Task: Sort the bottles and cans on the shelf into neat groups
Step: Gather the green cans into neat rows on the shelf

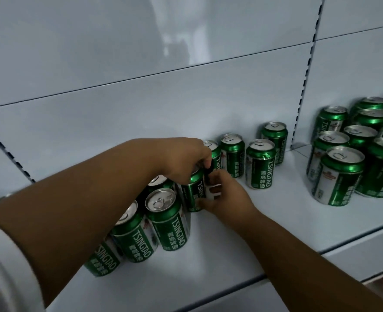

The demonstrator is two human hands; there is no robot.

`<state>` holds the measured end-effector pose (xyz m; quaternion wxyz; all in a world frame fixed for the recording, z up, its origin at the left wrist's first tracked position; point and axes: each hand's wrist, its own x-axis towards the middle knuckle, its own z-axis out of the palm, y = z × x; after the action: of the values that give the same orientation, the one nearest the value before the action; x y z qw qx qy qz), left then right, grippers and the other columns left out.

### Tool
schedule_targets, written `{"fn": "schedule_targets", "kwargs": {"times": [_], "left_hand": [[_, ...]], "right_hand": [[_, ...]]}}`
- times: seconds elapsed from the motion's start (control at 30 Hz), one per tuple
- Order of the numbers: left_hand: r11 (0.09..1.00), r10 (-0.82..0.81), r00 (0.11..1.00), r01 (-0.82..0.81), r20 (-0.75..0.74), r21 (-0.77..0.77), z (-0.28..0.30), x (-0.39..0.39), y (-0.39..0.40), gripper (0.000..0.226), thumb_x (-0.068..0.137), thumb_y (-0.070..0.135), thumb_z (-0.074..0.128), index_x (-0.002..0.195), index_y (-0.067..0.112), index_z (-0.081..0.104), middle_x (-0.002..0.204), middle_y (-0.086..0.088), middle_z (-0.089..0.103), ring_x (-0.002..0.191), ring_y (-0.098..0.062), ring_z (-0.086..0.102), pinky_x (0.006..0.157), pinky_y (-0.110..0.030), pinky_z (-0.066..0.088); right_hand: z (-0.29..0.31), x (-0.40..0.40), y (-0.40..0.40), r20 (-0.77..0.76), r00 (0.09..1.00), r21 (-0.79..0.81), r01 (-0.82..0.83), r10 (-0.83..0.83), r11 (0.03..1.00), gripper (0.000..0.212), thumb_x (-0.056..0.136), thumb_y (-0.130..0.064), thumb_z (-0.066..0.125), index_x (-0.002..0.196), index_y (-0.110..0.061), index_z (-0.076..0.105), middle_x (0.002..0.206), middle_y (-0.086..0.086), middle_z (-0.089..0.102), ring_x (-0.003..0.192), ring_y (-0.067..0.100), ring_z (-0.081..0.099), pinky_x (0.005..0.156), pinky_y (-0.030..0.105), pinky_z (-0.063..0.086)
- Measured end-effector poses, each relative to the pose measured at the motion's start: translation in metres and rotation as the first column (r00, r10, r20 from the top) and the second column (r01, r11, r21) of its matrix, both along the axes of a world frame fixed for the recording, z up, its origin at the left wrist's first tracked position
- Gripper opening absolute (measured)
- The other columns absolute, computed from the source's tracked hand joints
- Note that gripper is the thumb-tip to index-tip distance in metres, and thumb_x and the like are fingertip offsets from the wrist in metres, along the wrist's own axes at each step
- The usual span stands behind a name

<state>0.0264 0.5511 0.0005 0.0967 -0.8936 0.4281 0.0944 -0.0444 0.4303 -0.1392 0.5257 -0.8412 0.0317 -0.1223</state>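
Green Tsingtao beer cans stand on a white shelf point(208, 255). My left hand point(181, 161) grips the top of one green can point(194, 192) from above. My right hand point(224, 194) holds the same can's side from the right, fingers curled round it. Several cans point(168, 219) cluster to the left under my left forearm. Three loose cans point(260, 164) stand upright behind and to the right. A tight group of several cans point(341, 174) fills the right section of the shelf.
A white back panel point(141, 97) rises behind the shelf, with slotted uprights point(307, 70) between sections. The shelf's front edge point(276, 274) runs across the lower right. A bare patch of shelf lies between the middle cans and the right group.
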Motion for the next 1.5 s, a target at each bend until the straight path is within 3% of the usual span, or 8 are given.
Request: {"fn": "schedule_targets", "kwargs": {"times": [0.17,0.27,0.37,0.5,0.77,0.9,1.03,1.5], "left_hand": [[0.977,-0.066,0.997,0.058,-0.030,-0.205,-0.001,-0.004,-0.051,0.050,0.086,0.020,0.066,0.132,0.023,0.049,0.118,0.004,0.050,0.106,-0.014,0.052,0.091,-0.032,0.047],[0.957,-0.039,0.998,0.051,0.048,-0.286,-0.009,-0.004,-0.088,0.054,0.090,0.036,0.064,0.137,0.020,0.042,0.127,-0.004,0.053,0.109,-0.020,0.054,0.091,-0.036,0.048],[0.972,0.024,0.996,-0.002,0.089,-0.237,-0.017,0.000,-0.120,0.066,0.090,0.053,0.060,0.141,0.019,0.038,0.130,-0.008,0.050,0.113,-0.024,0.053,0.087,-0.033,0.043],[0.974,0.037,0.998,-0.025,0.049,-0.227,-0.023,0.006,-0.140,0.061,0.088,0.053,0.063,0.140,0.025,0.046,0.123,-0.006,0.052,0.105,-0.021,0.054,0.082,-0.028,0.039],[0.988,0.117,0.987,-0.105,0.108,-0.114,-0.005,-0.002,-0.109,0.053,0.080,0.067,0.062,0.110,0.023,0.059,0.097,0.005,0.061,0.088,-0.014,0.057,0.073,-0.032,0.047],[0.993,0.117,0.985,-0.111,0.130,-0.051,0.006,-0.016,-0.076,0.053,0.076,0.072,0.062,0.102,0.026,0.060,0.088,0.006,0.061,0.082,-0.012,0.058,0.073,-0.033,0.050],[0.996,0.084,0.988,-0.078,0.131,-0.054,0.006,-0.028,-0.049,0.047,0.074,0.069,0.067,0.096,0.028,0.059,0.084,0.010,0.058,0.078,-0.006,0.054,0.063,-0.029,0.042],[0.990,-0.142,0.979,0.142,0.149,0.011,-0.004,-0.036,0.008,0.051,0.075,0.065,0.070,0.094,0.020,0.053,0.088,0.003,0.059,0.078,-0.012,0.056,0.064,-0.029,0.044]], "right_hand": [[0.006,-0.030,-0.044,0.106,0.949,-0.059,0.304,-0.297,0.951,0.016,0.084,-0.031,0.075,0.089,-0.025,0.062,0.082,-0.013,0.061,0.073,-0.001,0.057,0.061,0.013,0.042],[0.004,-0.036,-0.075,0.118,0.912,-0.084,0.404,-0.394,0.911,0.014,0.086,-0.028,0.071,0.078,-0.022,0.061,0.071,-0.009,0.059,0.064,0.002,0.054,0.054,0.015,0.037],[-0.001,-0.030,-0.095,0.158,0.883,-0.091,0.460,-0.443,0.884,0.014,0.087,-0.023,0.070,0.082,-0.020,0.057,0.085,-0.004,0.057,0.075,0.011,0.054,0.063,0.024,0.041],[-0.014,-0.022,-0.101,0.187,0.905,-0.095,0.404,-0.382,0.910,0.016,0.087,-0.018,0.068,0.097,-0.019,0.054,0.099,-0.001,0.052,0.092,0.013,0.051,0.079,0.030,0.045],[-0.002,-0.031,-0.090,0.129,0.971,-0.015,0.205,-0.201,0.979,0.051,0.080,-0.031,0.078,0.120,-0.033,0.048,0.111,-0.017,0.056,0.099,-0.003,0.052,0.083,0.016,0.045],[0.003,-0.040,-0.062,0.096,0.992,0.016,0.079,-0.080,0.997,0.048,0.079,-0.033,0.079,0.108,-0.040,0.043,0.096,-0.028,0.054,0.088,-0.023,0.049,0.065,0.000,0.041],[0.003,-0.051,-0.034,0.075,0.994,0.008,0.077,-0.077,0.997,0.046,0.078,-0.036,0.079,0.105,-0.041,0.043,0.095,-0.027,0.057,0.085,-0.015,0.053,0.064,0.006,0.040],[-0.005,-0.063,0.025,0.048,0.990,-0.120,0.141,-0.136,0.983,0.059,0.077,-0.035,0.081,0.125,-0.033,0.046,0.112,-0.014,0.058,0.093,0.003,0.058,0.075,0.016,0.048]]}}
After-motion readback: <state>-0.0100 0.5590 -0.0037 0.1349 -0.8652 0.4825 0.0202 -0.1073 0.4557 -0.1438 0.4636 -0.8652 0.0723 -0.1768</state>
